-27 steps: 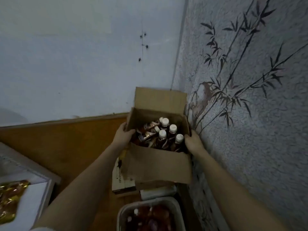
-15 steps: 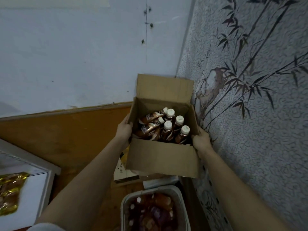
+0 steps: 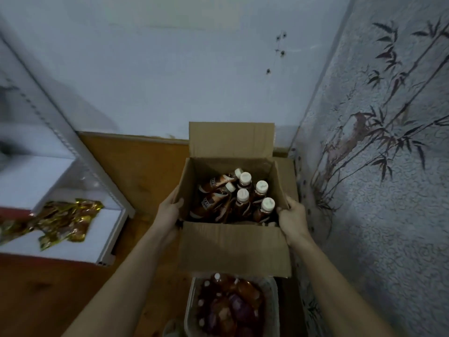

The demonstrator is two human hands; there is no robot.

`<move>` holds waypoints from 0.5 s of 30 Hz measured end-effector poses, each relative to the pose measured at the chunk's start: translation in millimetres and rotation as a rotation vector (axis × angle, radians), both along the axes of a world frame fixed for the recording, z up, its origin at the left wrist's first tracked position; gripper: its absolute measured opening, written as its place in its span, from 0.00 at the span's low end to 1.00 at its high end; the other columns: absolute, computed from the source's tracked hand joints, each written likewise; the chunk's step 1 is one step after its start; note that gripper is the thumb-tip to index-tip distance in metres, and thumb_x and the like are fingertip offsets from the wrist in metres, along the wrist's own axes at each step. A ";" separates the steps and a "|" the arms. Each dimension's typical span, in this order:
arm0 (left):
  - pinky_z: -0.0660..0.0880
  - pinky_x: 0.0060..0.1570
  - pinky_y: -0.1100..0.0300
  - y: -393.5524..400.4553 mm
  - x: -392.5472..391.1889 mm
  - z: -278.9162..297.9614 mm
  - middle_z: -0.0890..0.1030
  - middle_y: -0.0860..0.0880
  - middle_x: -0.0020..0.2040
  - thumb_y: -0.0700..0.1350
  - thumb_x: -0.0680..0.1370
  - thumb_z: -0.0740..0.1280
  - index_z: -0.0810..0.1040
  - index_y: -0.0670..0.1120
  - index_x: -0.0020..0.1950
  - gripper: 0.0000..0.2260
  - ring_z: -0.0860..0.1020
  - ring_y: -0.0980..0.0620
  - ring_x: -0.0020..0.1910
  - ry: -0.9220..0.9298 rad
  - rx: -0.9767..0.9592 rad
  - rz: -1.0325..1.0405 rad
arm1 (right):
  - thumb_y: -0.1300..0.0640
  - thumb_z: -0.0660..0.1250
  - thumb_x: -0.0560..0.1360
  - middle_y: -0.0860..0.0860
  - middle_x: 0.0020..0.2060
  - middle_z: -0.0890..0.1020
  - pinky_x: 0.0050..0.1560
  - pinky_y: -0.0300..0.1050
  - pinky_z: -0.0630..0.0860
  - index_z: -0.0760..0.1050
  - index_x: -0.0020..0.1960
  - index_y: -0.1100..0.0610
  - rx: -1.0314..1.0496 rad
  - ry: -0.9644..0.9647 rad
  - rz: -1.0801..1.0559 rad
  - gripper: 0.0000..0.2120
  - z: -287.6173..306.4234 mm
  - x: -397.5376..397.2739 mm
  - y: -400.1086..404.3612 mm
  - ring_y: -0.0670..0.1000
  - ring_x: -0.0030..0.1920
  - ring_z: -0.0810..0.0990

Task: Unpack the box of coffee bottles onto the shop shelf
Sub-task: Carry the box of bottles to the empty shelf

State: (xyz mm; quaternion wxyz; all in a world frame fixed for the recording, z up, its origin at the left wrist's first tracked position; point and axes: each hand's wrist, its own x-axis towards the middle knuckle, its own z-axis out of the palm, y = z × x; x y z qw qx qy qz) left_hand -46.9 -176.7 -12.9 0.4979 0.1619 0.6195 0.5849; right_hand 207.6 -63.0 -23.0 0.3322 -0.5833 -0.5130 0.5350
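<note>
An open cardboard box (image 3: 233, 246) is held in mid-air in front of me, its flaps folded out. Inside are several brown coffee bottles (image 3: 243, 198) with white caps, some upright on the right, others lying on their sides on the left. My left hand (image 3: 170, 212) grips the box's left wall, thumb over the rim. My right hand (image 3: 292, 221) grips the right wall the same way. A white shop shelf (image 3: 73, 244) is at the left, carrying gold-wrapped packets (image 3: 60, 220).
Below the box stands a pale plastic crate (image 3: 269, 310) filled with dark bottles. A patterned wall (image 3: 376, 190) with bamboo drawings runs close along the right. A plain pale wall is ahead, with a brown wooden floor (image 3: 136, 171) beneath.
The view has swung left and down, bringing the white shelf with gold packets further into sight. The box stays in both hands and sits lower and closer.
</note>
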 end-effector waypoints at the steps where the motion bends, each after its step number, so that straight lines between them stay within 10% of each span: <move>1: 0.81 0.47 0.53 -19.5 -6.3 1.7 0.78 0.46 0.63 0.39 0.84 0.53 0.67 0.54 0.73 0.20 0.80 0.46 0.58 -0.006 0.015 0.041 | 0.71 0.57 0.73 0.51 0.44 0.85 0.47 0.47 0.78 0.81 0.46 0.41 0.010 0.010 0.042 0.26 5.9 -10.9 -8.1 0.54 0.44 0.81; 6: 0.81 0.47 0.52 -122.5 -48.6 11.0 0.80 0.44 0.62 0.39 0.83 0.53 0.69 0.53 0.73 0.20 0.81 0.44 0.57 0.022 0.036 0.261 | 0.75 0.56 0.73 0.54 0.51 0.83 0.52 0.46 0.78 0.80 0.59 0.57 0.078 0.033 0.279 0.23 32.5 -78.7 -67.3 0.54 0.54 0.80; 15: 0.80 0.46 0.53 -339.1 -130.1 37.2 0.83 0.47 0.55 0.37 0.83 0.54 0.69 0.53 0.72 0.20 0.82 0.45 0.54 0.082 0.098 0.609 | 0.72 0.56 0.75 0.43 0.49 0.82 0.61 0.53 0.77 0.77 0.65 0.49 0.091 0.056 0.642 0.27 56.0 -226.7 -221.5 0.51 0.57 0.79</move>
